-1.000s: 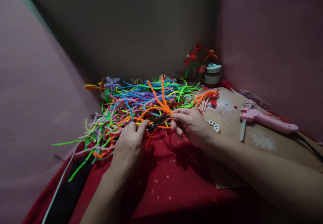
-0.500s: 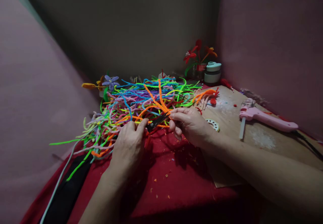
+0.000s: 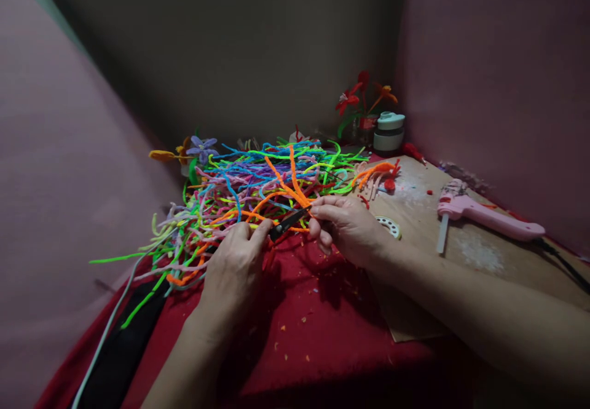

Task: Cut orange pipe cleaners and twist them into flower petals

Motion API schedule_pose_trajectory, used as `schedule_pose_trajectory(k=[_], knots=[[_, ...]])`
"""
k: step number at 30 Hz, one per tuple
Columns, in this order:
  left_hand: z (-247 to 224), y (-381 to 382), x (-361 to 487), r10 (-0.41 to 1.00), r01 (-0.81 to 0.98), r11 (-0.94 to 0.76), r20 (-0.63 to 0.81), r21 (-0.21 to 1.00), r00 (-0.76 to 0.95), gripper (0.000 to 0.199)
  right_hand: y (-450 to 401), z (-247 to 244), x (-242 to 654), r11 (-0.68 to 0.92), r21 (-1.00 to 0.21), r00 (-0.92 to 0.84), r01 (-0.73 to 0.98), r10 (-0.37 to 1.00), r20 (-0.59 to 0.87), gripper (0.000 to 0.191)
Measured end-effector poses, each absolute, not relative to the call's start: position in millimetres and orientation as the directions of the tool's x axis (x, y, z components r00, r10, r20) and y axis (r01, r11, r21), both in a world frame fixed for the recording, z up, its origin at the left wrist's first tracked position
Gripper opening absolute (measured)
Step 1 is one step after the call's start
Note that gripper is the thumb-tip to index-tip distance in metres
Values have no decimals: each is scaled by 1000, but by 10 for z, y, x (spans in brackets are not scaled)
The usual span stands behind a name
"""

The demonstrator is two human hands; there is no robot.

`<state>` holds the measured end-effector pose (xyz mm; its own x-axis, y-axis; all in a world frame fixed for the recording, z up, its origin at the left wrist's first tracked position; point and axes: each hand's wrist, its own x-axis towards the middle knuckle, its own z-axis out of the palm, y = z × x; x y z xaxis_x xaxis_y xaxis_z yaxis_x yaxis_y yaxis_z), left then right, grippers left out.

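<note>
My left hand is closed round the handles of small scissors with dark blades. The blades point up and right, and their tips meet the base of some orange pipe cleaners. Between thumb and forefinger, my right hand pinches these orange stems where they come together; its other fingers curl below. The free ends fan out upward and to the left. Behind both hands spreads a tangled pile of multicoloured pipe cleaners in blue, green, pink, purple and orange.
A pink glue gun lies on the brown board at right. Near my right wrist sits a white disc with holes. Fuzzy flowers and a teal-lidded jar stand behind. Orange scraps dot the red cloth. A white cable runs at left.
The scissor blades, slightly apart before, now look closed together at the base of the orange pipe cleaners. Both hands stay in nearly the same place.
</note>
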<state>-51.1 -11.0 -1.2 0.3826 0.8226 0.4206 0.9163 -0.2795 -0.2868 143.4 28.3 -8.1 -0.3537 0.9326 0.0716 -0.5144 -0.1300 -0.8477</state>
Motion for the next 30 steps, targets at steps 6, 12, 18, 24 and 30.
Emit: schedule_pose_trajectory(k=[6,12,18,24,30], knots=[[-16,-34,-671,864,889,-450,294,82,410,37,369,-89,1463,-62,-860,-203,-506,978,49,10],[-33,10,-779,865,854,-500,48,144,499,32,367,-106,1466,-9,-869,-223,-494,968,117,11],[147,-21,-583,916,780,-376,72,500,395,28,316,-121,1444,-44,-870,-353,-491,923,152,15],[242,61,-209,990,206,-74,46,976,135,29,225,-135,1420,-141,-883,-505,-448,855,120,16],[281,107,-72,998,2,-44,44,999,43,22,271,-149,1463,-387,-802,-686,-455,726,39,22]])
